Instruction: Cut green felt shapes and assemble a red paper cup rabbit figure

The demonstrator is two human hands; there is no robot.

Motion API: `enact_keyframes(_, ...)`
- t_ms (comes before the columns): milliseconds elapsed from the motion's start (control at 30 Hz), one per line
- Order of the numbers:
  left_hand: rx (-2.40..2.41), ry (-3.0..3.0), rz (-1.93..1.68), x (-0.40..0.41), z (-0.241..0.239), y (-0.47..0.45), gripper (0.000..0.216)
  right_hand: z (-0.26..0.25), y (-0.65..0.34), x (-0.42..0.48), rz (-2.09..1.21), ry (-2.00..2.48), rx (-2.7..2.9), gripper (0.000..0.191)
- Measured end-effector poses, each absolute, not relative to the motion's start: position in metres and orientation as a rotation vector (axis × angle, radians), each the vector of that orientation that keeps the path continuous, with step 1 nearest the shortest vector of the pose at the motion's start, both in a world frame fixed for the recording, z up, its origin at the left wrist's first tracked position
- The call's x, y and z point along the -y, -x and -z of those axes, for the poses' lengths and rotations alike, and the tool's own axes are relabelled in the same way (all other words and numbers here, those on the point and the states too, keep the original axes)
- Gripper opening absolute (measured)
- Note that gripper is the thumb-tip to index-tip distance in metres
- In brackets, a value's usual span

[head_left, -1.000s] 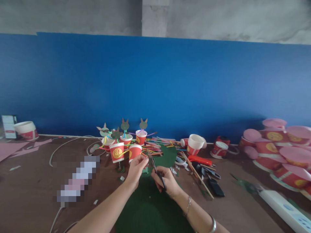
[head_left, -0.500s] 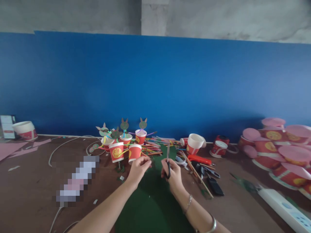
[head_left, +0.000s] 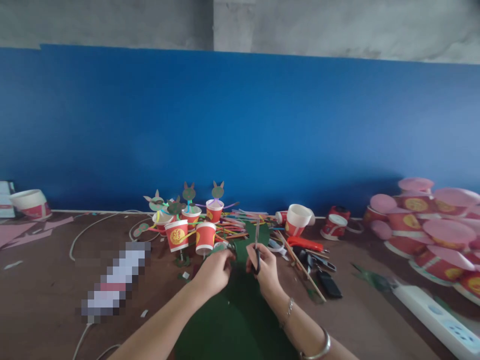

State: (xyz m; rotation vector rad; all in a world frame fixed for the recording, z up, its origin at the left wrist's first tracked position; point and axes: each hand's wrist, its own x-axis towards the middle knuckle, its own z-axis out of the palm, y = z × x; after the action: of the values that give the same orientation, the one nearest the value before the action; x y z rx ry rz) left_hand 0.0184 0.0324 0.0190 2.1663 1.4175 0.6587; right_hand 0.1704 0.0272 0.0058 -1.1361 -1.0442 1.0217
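In my right hand (head_left: 265,267) is a pair of scissors (head_left: 257,235), held by the dark handles with the blades pointing up and away from me. To its left, my left hand (head_left: 214,272) has its fingers curled together over a sheet of dark green paper (head_left: 232,320). A small greenish piece (head_left: 221,246) shows just beyond those fingers; whether they grip it I cannot make out. Just behind the left hand stands a red and white paper cup (head_left: 206,237). Other cups with rabbit-like paper heads (head_left: 217,190) and coloured pipe-cleaner arms stand around it.
Coloured pipe cleaners (head_left: 234,222) lie behind the hands. On the right are a red-orange tool (head_left: 305,243), thin sticks (head_left: 302,267), a black object (head_left: 329,284) and a power strip (head_left: 437,315). Cups with pink discs (head_left: 448,232) pile up at far right. A white cable (head_left: 75,242) loops at left.
My left hand has turned and curled its fingers more downward, and a greenish piece now shows by them. The right hand keeps the scissors upright. The whole view has shifted slightly.
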Motion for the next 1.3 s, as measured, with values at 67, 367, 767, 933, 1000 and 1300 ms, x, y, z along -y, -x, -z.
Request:
enact_keyframes(67, -1.454, -2.184, -0.555, -0.035, -0.024, -0.01, 0.023, -0.005, -0.17, -0.028, -1.014, 1.136, 1.047, 0.027)
enact_keyframes(367, -1.334, -2.3, -0.149, -0.026, -0.047, 0.012, 0.052, -0.006, -0.168, -0.026, -1.023, 1.156, 1.059, 0.026)
enact_keyframes(767, -1.418, -2.116, -0.182, -0.031, -0.053, 0.008, 0.013, -0.009, -0.167, -0.026, -1.051, 1.145, 1.078, 0.028)
enact_keyframes(933, -1.305, -2.13, -0.401, -0.035, -0.058, 0.009, 0.005, -0.007, -0.166, -0.023, -1.208, 1.081, 1.164, 0.028)
enact_keyframes(1000, -1.267, -2.163, -0.526, -0.034, -0.06, 0.006, 0.004, -0.004, -0.165, -0.023, -1.296, 1.051, 1.203, 0.028)
enact_keyframes(1300, -1.0, -2.333, -0.971, -0.023, -0.049, -0.015, 0.011, -0.006, -0.168, -0.026, -1.312, 0.904, 1.042, 0.024)
